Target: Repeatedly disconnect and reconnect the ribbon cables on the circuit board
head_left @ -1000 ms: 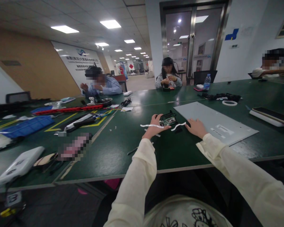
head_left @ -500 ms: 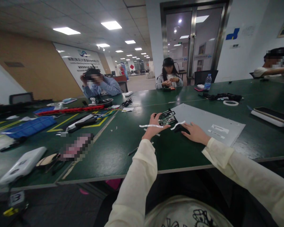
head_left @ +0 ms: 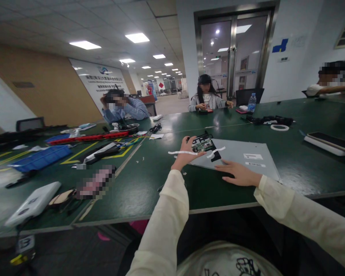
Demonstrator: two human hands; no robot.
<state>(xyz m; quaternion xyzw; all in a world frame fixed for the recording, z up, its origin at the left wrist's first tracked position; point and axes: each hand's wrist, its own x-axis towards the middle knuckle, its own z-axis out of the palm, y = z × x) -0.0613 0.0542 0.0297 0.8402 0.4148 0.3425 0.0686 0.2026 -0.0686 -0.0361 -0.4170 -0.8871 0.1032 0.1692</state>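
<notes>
My left hand (head_left: 184, 154) is closed around the side of a green circuit board in a black plastic frame (head_left: 204, 144), held above the table. White tape-like strips (head_left: 175, 153) cross near the board and my left hand. A black tab hangs at the frame's right corner. Beneath it lies a flat grey panel (head_left: 235, 149) with two white labels. My right hand (head_left: 241, 173) rests on or just over the panel's near edge, fingers spread and holding nothing; whether it touches is hard to tell.
To the left lie a blue tray (head_left: 43, 158), a white power-bank-like device (head_left: 33, 204) and a blurred pink item (head_left: 97, 182). At right are a phone-like slab (head_left: 330, 143), a tape roll (head_left: 280, 127) and a water bottle (head_left: 252, 102). Co-workers sit around the table.
The grey panel has turned and shifted left, further under the board. My right hand has moved slightly nearer and to the right. A person opposite has stretched one hand outward.
</notes>
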